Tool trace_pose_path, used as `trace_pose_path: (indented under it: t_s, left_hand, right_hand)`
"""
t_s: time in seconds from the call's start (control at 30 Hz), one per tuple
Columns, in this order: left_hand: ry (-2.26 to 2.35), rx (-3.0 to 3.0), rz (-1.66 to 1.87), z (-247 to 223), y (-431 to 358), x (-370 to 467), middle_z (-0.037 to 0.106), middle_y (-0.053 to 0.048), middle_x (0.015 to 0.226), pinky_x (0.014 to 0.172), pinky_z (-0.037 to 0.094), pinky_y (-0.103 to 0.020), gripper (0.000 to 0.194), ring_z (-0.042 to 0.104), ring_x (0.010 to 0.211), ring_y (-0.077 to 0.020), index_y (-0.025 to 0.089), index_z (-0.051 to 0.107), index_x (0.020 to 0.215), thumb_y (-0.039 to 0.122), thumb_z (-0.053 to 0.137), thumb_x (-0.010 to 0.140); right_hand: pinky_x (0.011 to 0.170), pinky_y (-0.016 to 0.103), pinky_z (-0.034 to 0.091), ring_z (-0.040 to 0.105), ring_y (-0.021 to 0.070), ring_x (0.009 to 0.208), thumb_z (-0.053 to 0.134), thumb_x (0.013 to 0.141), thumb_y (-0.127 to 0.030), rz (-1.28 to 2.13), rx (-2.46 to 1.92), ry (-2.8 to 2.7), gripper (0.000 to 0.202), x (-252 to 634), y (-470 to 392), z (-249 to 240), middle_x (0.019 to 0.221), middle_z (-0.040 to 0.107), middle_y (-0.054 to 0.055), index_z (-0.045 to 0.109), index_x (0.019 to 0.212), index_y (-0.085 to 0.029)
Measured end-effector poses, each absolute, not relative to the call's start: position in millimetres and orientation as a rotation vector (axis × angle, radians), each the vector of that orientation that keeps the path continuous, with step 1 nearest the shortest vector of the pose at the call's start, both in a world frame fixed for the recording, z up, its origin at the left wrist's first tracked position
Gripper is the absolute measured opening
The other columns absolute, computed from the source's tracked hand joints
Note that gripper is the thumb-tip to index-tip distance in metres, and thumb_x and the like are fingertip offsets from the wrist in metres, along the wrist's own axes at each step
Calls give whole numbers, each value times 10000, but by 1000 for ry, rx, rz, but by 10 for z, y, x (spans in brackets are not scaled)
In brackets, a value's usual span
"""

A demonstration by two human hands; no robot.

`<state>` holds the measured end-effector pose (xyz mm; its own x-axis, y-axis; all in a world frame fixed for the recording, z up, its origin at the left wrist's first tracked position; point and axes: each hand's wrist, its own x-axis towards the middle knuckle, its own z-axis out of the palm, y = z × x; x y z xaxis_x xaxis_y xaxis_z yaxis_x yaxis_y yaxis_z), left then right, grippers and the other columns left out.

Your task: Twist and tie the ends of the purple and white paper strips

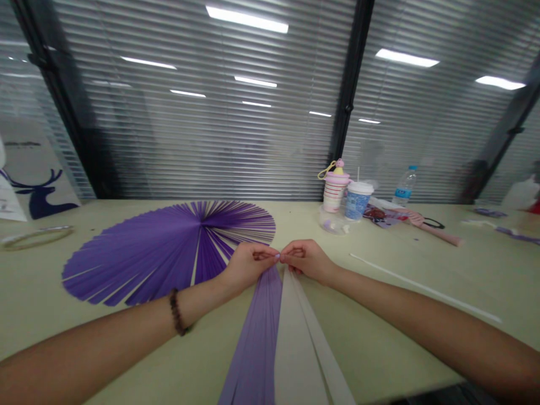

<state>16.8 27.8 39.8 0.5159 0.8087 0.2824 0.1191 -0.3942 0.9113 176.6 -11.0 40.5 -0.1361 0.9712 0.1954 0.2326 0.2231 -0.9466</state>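
Observation:
My left hand (248, 265) is closed in a pinch at the narrow top end of a bundle of light purple strips (256, 337), which look like paper or ribbon. Fingertip to fingertip with it, my right hand (309, 261) pinches at the top of several white strips (293, 343). Both sets of strips spread out toward the table's near edge. What exactly lies between the fingertips is too small to see. Behind my left hand, a large round fan of purple strips (156, 250) lies flat on the table, its strips radiating from one centre.
A thin white stick (422, 286) lies to the right on the table (379, 349). Farther back stand a pink-lidded cup (336, 191), a blue cup (358, 202) and a water bottle (405, 187), near a pink handled object (434, 228). At left are a ring-shaped item (37, 237) and a deer-print bag (40, 169).

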Motion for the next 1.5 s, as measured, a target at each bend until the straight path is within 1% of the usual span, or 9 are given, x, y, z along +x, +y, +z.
trace_pose_path:
  t_s: [0.27, 0.57, 0.77, 1.03, 1.17, 1.27, 1.5]
  left_hand:
    - [790, 1881, 945, 360, 305, 158, 671, -55, 722, 540, 444, -197, 170, 591, 608, -133, 122, 661, 738, 252, 612, 641]
    - [812, 1832, 940, 385, 296, 175, 622, -18, 555, 441, 384, -159, 96, 533, 478, -87, 113, 634, 656, 193, 633, 603]
    - [768, 1834, 903, 394, 284, 174, 658, -49, 665, 527, 440, -181, 146, 585, 582, -113, 118, 639, 724, 235, 611, 642]
    - [753, 1831, 901, 403, 271, 182, 669, -51, 716, 603, 472, -206, 154, 607, 645, -128, 122, 642, 754, 227, 606, 648]
    - [725, 1843, 894, 408, 266, 181, 669, -47, 730, 619, 472, -210, 158, 608, 661, -127, 130, 643, 777, 219, 591, 659]
    - [751, 1804, 906, 422, 257, 182, 669, -50, 733, 632, 475, -218, 152, 612, 670, -134, 126, 634, 757, 214, 614, 635]
    - [786, 1751, 926, 438, 252, 183, 664, -43, 730, 604, 466, -207, 153, 602, 647, -122, 125, 626, 746, 220, 633, 626]
  right_hand:
    - [357, 151, 284, 421, 46, 379, 613, 641, -332, 973, -1184, -1581, 219, 1767, -111, 399, 447, 501, -42, 573, 703, -126]
    - [390, 163, 307, 440, 54, 412, 607, 640, -317, 957, -1173, -1662, 218, 1764, -136, 418, 479, 516, -29, 585, 709, -112]
    - [369, 151, 290, 426, 51, 394, 575, 670, -286, 906, -1197, -1650, 177, 1756, -127, 409, 452, 494, -37, 563, 712, -114]
    - [361, 141, 293, 418, 45, 388, 561, 689, -290, 855, -1216, -1663, 173, 1772, -106, 388, 461, 494, -33, 556, 718, -119]
    - [360, 147, 298, 418, 47, 381, 560, 692, -316, 855, -1230, -1666, 192, 1773, -108, 390, 460, 495, -32, 556, 721, -126]
    - [363, 154, 302, 419, 51, 382, 566, 685, -340, 858, -1225, -1662, 213, 1772, -113, 395, 462, 498, -31, 564, 719, -130]
    - [359, 157, 295, 416, 50, 373, 579, 677, -356, 911, -1167, -1630, 236, 1778, -111, 398, 451, 494, -39, 567, 742, -129]
